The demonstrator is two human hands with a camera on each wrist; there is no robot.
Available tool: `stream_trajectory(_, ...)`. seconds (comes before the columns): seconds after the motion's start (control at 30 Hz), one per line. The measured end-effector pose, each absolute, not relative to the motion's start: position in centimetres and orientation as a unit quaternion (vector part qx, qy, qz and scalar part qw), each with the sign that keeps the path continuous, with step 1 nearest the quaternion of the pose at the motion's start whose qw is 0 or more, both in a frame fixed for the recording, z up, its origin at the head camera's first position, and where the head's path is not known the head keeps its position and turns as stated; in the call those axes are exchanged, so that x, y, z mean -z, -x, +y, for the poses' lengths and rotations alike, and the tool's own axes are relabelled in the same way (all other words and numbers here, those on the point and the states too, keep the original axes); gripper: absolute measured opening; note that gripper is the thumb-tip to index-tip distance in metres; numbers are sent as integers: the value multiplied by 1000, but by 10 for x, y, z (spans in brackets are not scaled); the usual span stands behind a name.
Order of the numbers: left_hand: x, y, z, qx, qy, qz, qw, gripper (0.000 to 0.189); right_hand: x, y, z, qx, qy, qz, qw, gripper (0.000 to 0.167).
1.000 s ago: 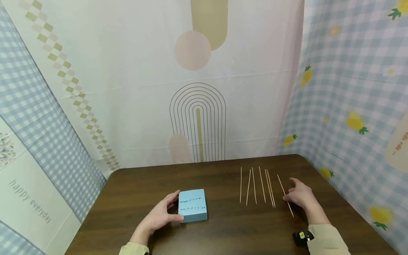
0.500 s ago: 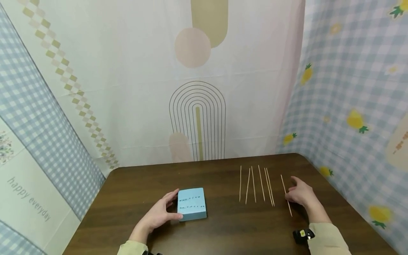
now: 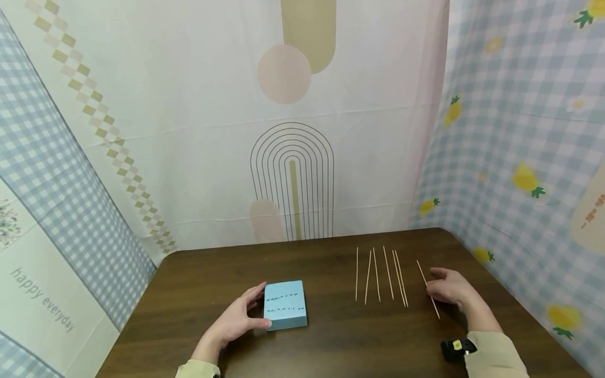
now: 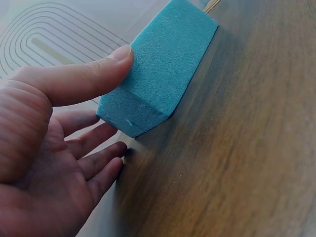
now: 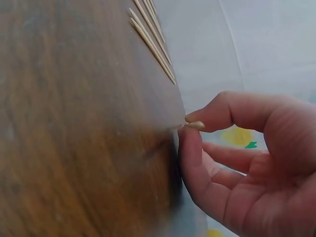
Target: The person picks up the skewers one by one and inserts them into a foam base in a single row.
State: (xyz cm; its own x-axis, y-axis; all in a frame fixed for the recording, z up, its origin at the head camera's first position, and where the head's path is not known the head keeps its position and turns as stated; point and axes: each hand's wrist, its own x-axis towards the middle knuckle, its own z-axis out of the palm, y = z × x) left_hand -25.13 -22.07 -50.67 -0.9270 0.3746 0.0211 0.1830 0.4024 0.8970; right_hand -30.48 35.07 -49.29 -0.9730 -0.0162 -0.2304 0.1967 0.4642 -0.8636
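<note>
A square light-blue foam block (image 3: 285,305), marked on top with two rows of dark dots, lies on the brown table. My left hand (image 3: 240,316) holds its left side, thumb at the near corner and fingers at the far one. In the left wrist view the thumb presses the near face of the block (image 4: 163,59). On the right, my right hand (image 3: 451,287) pinches a thin wooden skewer (image 3: 421,271) between thumb and index finger. The right wrist view shows the end of this skewer (image 5: 196,125) poking out from the fingertips, its far part blurred.
Several more wooden skewers (image 3: 388,273) lie roughly side by side between the block and my right hand. The wooden table (image 3: 331,346) ends at the back against a patterned cloth (image 3: 208,184); checked cloth (image 3: 534,131) hangs on the right.
My right hand has shifted slightly right, and the pinched skewer has moved right with it, its slant changing a little. My left hand stays on the block.
</note>
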Motion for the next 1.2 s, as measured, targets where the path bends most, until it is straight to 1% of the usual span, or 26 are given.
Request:
stream_trajectory(0.23, 505, 252, -220, -517, -166, 835, 90, 102, 486, 302, 346, 549, -40, 830, 93, 71)
stream_trajectory(0.53, 505, 253, -221, -512, -168, 837, 92, 102, 474, 303, 326, 609, 28, 786, 106, 58)
stream_trajectory(0.7, 506, 254, -219, -507, -167, 841, 91, 102, 467, 303, 309, 622, 57, 773, 110, 56)
stream_trajectory(0.83, 507, 254, -219, -505, -162, 843, 91, 103, 461, 301, 291, 631, 75, 766, 96, 56)
stream_trajectory(0.97, 507, 252, -218, -509, -158, 841, 93, 103, 456, 299, 268, 647, 96, 753, 80, 50)
stream_trajectory(1.2, 507, 252, -219, -515, -161, 837, 88, 103, 449, 298, 212, 683, 124, 718, 51, 43)
